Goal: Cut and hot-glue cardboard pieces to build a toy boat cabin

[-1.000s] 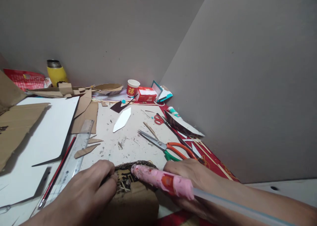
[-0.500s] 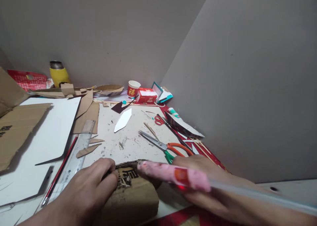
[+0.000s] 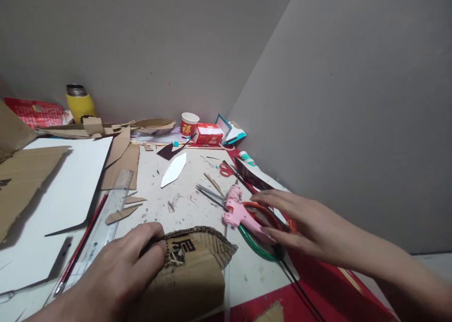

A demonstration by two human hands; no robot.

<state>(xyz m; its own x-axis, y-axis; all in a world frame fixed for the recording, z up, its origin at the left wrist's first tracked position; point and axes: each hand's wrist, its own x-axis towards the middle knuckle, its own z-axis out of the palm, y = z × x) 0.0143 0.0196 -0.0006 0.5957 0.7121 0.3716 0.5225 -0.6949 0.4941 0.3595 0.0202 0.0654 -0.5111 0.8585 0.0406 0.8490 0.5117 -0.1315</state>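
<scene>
Two hands are seen: left hand point(image 3: 120, 275) clamped on curved brown corrugated cardboard piece point(image 3: 192, 270); right hand point(image 3: 303, 221) spread open over pink hot-glue gun point(image 3: 242, 213) lying on counter point(image 3: 197, 204). Burn risk judged from nozzle contact.

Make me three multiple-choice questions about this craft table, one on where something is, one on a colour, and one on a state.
1. Where does the glue gun lie?
A. on the scissors
B. inside the paper cup
C. on the ruler

2. What colour is the flask?
A. blue
B. yellow
C. white

3. How is the right hand?
A. open, fingers spread
B. clenched in a fist
C. out of view

Answers: 1 A, its pink body lies across the blades and orange handles. 2 B, a yellow body under a metal top. 3 A, its fingers spread beside the gun, while the left hand presses the cardboard piece.
</scene>
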